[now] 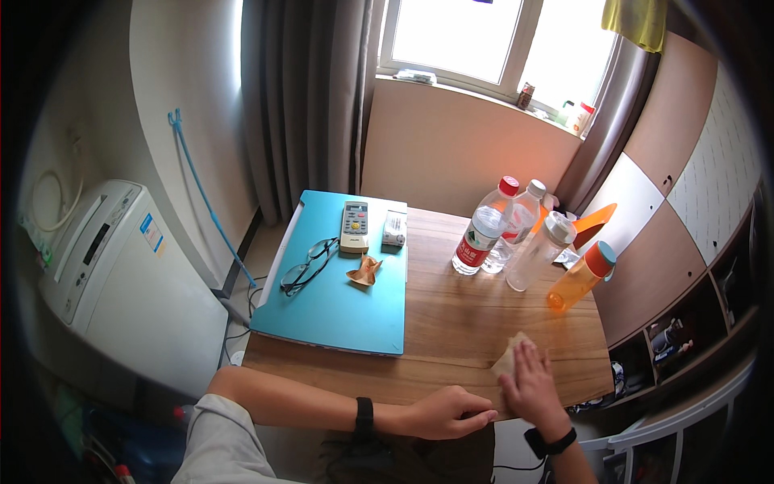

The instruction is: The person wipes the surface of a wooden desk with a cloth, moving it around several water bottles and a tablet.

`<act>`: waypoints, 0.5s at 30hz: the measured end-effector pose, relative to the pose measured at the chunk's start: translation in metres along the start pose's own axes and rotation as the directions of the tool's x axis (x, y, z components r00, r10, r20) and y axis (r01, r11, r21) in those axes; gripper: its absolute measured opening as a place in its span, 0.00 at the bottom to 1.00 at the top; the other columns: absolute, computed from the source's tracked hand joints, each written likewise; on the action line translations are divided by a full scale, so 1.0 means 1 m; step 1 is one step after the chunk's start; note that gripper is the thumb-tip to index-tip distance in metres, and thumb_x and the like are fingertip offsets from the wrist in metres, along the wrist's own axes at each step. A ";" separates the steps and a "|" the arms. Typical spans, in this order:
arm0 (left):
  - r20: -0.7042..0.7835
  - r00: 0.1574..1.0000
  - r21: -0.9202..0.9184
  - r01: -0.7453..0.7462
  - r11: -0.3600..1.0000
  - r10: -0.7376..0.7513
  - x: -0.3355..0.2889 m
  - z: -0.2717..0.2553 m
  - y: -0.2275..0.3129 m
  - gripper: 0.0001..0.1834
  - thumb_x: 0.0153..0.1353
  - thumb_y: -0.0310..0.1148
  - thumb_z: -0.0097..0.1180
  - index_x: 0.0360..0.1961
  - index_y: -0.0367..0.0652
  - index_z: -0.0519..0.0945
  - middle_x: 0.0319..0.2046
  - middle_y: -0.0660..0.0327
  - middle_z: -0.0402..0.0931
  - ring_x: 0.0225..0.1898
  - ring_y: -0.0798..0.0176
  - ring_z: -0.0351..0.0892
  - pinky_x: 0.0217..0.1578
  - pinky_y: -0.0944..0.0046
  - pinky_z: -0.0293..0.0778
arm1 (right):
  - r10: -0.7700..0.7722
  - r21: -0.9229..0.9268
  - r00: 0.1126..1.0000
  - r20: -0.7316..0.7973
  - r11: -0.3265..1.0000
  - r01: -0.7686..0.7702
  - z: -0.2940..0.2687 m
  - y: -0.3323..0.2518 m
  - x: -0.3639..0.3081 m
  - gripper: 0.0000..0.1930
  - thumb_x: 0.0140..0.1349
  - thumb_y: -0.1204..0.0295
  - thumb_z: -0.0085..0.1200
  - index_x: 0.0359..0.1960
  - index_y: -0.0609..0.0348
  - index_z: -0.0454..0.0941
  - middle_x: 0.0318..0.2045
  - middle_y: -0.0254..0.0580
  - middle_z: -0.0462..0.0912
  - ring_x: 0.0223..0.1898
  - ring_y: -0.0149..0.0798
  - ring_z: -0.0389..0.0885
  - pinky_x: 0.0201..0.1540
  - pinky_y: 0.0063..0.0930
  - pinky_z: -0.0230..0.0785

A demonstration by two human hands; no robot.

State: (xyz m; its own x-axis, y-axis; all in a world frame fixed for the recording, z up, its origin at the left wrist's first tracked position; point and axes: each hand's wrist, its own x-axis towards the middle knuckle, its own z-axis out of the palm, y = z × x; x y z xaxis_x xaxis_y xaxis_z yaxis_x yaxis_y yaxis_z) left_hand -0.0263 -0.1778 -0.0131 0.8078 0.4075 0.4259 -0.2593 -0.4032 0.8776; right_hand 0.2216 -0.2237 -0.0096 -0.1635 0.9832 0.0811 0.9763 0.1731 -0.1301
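Note:
My right hand [532, 387] lies flat on a beige piece of cloth or paper [505, 365] at the right front of the wooden table [439, 323]. Its fingers are stretched out and cover part of that piece. My left hand [447, 413] is curled into a loose fist at the table's front edge, beside the right hand, with nothing visible in it. The left forearm runs along the front edge. Each wrist wears a black band. Beyond the right hand, an orange bottle [574, 284] leans a little near a clear bottle [528, 262] with a pale lid.
A blue folder [347, 310] at the left carries glasses [305, 270], a remote control [355, 226], a small box [395, 228] and a crumpled brown scrap [365, 271]. Two plastic bottles, one red-capped [482, 234], stand at the back. A washing machine [153, 274] stands left.

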 end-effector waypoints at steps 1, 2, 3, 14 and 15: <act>-0.019 1.000 -0.026 -0.001 1.000 0.000 0.001 0.001 0.002 0.17 0.75 0.36 0.52 0.29 0.37 0.77 0.16 0.52 0.69 0.18 0.55 0.68 0.23 0.56 0.64 | 0.085 -0.025 0.996 -0.011 0.996 -0.085 0.000 0.013 0.004 0.38 0.72 0.50 0.46 0.72 0.71 0.61 0.73 0.65 0.63 0.76 0.59 0.58 0.78 0.58 0.40; -0.039 0.999 -0.052 -0.002 0.999 0.000 0.001 0.002 0.003 0.17 0.75 0.36 0.52 0.29 0.37 0.76 0.16 0.52 0.68 0.17 0.54 0.66 0.23 0.55 0.63 | 0.169 -0.048 0.985 -0.025 0.984 -0.170 0.000 0.022 0.005 0.38 0.72 0.50 0.46 0.72 0.72 0.61 0.73 0.66 0.62 0.76 0.59 0.58 0.78 0.58 0.39; -0.042 0.999 -0.050 -0.002 0.999 0.000 0.001 0.001 0.003 0.17 0.75 0.36 0.52 0.29 0.37 0.76 0.16 0.52 0.68 0.17 0.54 0.66 0.23 0.55 0.63 | 0.189 -0.042 0.982 -0.016 0.981 -0.189 -0.003 0.022 0.006 0.38 0.73 0.51 0.45 0.71 0.73 0.61 0.72 0.66 0.63 0.76 0.58 0.58 0.78 0.57 0.39; -0.143 0.986 -0.009 -0.091 0.996 0.089 0.001 0.008 -0.003 0.17 0.74 0.36 0.53 0.29 0.36 0.76 0.16 0.51 0.68 0.17 0.53 0.69 0.24 0.55 0.66 | -0.378 0.130 0.925 0.048 0.920 0.369 0.000 -0.064 -0.005 0.39 0.59 0.61 0.54 0.73 0.63 0.63 0.72 0.52 0.67 0.76 0.54 0.58 0.79 0.59 0.38; -0.143 0.986 -0.008 -0.089 0.996 0.087 0.001 0.007 -0.003 0.17 0.74 0.36 0.53 0.29 0.36 0.76 0.16 0.51 0.68 0.17 0.53 0.69 0.24 0.55 0.66 | -0.362 0.100 0.931 0.047 0.929 0.356 0.001 -0.061 -0.006 0.37 0.61 0.60 0.53 0.72 0.64 0.64 0.72 0.54 0.66 0.76 0.55 0.59 0.78 0.59 0.39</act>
State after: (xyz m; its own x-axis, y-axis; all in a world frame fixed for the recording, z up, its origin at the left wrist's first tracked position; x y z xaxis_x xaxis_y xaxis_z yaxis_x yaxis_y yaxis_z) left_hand -0.0212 -0.1815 -0.0172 0.6982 0.4834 0.5280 -0.3348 -0.4314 0.8377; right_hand 0.1628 -0.2401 -0.0031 -0.5124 0.8554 0.0758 0.8346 0.5169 -0.1906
